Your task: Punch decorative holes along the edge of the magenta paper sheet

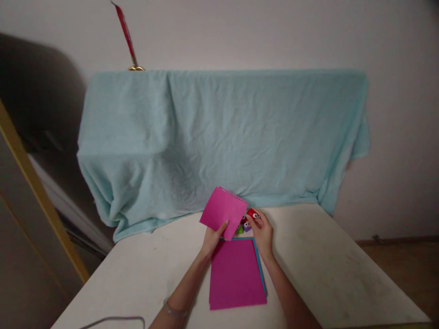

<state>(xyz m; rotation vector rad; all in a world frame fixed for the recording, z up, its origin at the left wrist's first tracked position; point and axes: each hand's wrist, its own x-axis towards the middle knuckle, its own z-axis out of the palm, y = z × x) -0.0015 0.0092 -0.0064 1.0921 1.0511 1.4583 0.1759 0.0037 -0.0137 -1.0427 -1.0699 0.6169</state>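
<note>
My left hand (213,236) grips a small pink notepad (222,209) by its lower corner, thumb on top; a torn, perforated edge runs along its upper side. Between the fingers and thumb of my right hand (263,230) is a small red object with googly eyes (253,213); its exact kind is unclear. Just left of those fingers sit a purple piece with eyes (247,226) and a green piece (240,229), partly hidden by the notepad and hand. Below both hands lies a stack of magenta paper sheets (237,274), with blue showing along its right and top edges.
The white table (315,265) carries everything. A light blue cloth (247,137) drapes over a bulky form at the back. A red ribbon with a gold ring (125,34) hangs on the wall. A grey cable (116,318) lies at the front left.
</note>
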